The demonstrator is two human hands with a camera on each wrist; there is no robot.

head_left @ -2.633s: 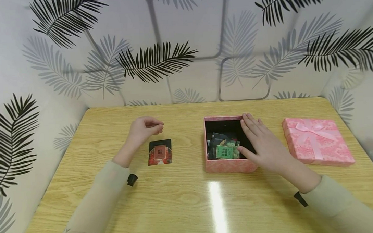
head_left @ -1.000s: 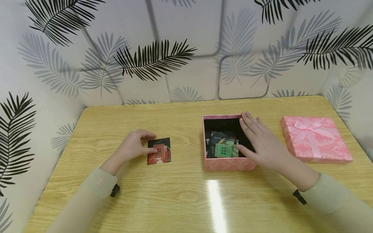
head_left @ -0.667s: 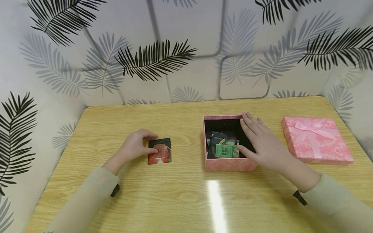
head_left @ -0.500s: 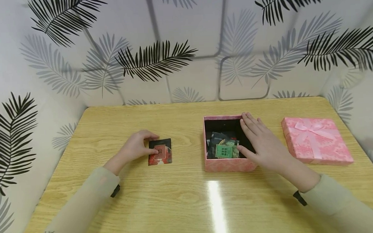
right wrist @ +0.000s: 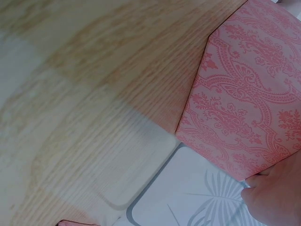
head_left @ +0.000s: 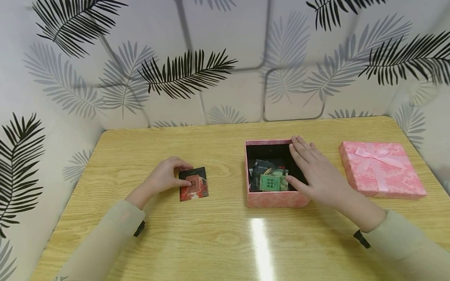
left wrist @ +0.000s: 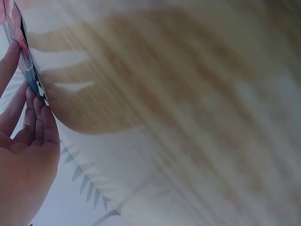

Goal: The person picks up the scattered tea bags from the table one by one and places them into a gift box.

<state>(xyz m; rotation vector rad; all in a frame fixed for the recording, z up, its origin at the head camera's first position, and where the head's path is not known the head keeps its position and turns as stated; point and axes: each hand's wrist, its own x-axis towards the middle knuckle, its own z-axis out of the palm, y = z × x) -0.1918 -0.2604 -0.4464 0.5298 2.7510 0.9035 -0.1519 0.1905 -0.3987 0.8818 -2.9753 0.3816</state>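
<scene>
A square black-and-red packet [head_left: 199,192] is at the left of the table. My left hand [head_left: 166,176] pinches its left side, thumb on the printed face and fingers at the far edge. In the left wrist view the packet [left wrist: 21,44] is seen nearly edge-on between thumb and fingertips [left wrist: 35,101]. My right hand [head_left: 317,174] rests along the right rim of the pink box [head_left: 277,200], fingers straight and together, thumb spread over the inside. Several dark packets lie in the box, a green-labelled packet [head_left: 271,182] on top. The box's patterned side [right wrist: 244,89] fills much of the right wrist view.
The pink lid [head_left: 384,170] with its ribbon bow lies right of the box. Everything stands on a wood-grain table [head_left: 221,248]. A leaf-patterned curtain [head_left: 222,53] hangs behind the table's far edge.
My left hand has come down from above the packet and taken hold of its left side. The packet has since turned slightly. My right hand has stayed on the box.
</scene>
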